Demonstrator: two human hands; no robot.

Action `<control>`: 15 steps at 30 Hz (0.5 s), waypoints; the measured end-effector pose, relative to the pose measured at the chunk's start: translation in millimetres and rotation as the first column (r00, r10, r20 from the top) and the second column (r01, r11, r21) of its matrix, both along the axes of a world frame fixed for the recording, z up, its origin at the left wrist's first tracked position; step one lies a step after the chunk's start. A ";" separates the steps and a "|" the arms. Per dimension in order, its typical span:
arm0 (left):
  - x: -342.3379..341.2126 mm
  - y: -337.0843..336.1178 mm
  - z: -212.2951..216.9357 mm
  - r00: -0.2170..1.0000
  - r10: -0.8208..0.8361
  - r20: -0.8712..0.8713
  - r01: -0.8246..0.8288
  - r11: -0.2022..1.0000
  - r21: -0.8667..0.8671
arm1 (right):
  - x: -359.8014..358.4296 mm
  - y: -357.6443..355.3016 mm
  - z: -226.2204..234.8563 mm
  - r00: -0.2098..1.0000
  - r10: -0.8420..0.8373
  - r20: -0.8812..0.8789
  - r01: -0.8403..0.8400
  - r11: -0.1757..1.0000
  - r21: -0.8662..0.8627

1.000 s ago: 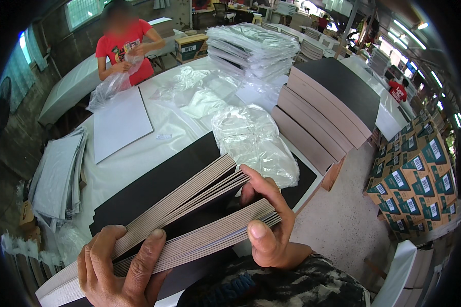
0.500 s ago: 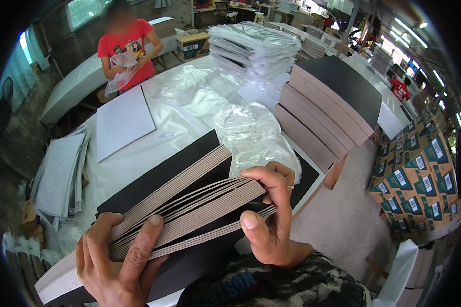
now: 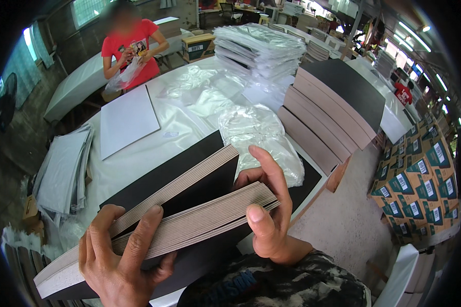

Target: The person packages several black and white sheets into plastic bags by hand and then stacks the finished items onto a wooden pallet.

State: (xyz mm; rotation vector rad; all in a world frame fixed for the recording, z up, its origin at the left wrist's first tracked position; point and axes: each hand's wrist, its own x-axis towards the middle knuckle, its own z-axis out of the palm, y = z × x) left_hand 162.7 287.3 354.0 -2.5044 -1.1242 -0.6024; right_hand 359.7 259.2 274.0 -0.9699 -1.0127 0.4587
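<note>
A thick bundle of boards [image 3: 205, 217], black-faced with grey-beige edges, is split into two fanned parts in front of me. My left hand [image 3: 120, 250] grips its left end, with fingers over the edges and the thumb lower down. At the right end, my right hand [image 3: 269, 210] surrounds the nearer part, its index finger stretched up and its thumb apart in front of the edges. Its other fingers are partly hidden behind the boards. The farther part [image 3: 179, 184] slants away above it. Beneath lies a larger black sheet [image 3: 153, 174].
Clear plastic bags [image 3: 261, 140] lie beyond the boards, near a white panel [image 3: 129, 121]. Stacked boards [image 3: 333, 107] stand at right; wrapped stacks [image 3: 256, 48] sit farther back. A person in red [image 3: 133, 51] handles a plastic bag across the table. Patterned cartons [image 3: 415, 179] stand far right.
The loose, bowed boards in the middle have closed up into the nearer part, leaving one wide gap. My right index finger has lifted off the board edges and straightened.
</note>
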 end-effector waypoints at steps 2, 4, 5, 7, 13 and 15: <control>-2.8 2.4 -1.7 0.999 -0.034 -0.013 0.035 0.996 0.087 | 1.5 -1.1 2.7 0.999 0.019 0.043 -0.017 0.999 -0.047; -2.5 3.0 -1.9 0.999 -0.040 -0.018 0.042 0.993 0.109 | 4.3 -1.8 3.4 0.996 0.038 0.077 -0.033 0.997 -0.073; -2.1 2.9 -1.5 0.999 -0.043 -0.019 0.045 0.993 0.114 | 6.0 -1.7 2.9 0.995 0.049 0.091 -0.042 0.996 -0.076; -1.4 2.4 -0.4 0.999 -0.048 -0.020 0.050 0.991 0.123 | 7.9 -2.3 2.0 0.992 0.057 0.109 -0.049 0.996 -0.077; -0.6 1.8 -0.1 0.999 -0.050 -0.018 0.052 0.992 0.112 | 9.1 -4.2 -0.7 0.993 0.061 0.100 -0.056 0.997 -0.052; -1.7 2.1 -0.7 0.999 -0.052 -0.015 0.053 0.992 0.113 | 11.4 -4.8 -2.6 0.987 0.114 0.111 -0.113 0.994 -0.008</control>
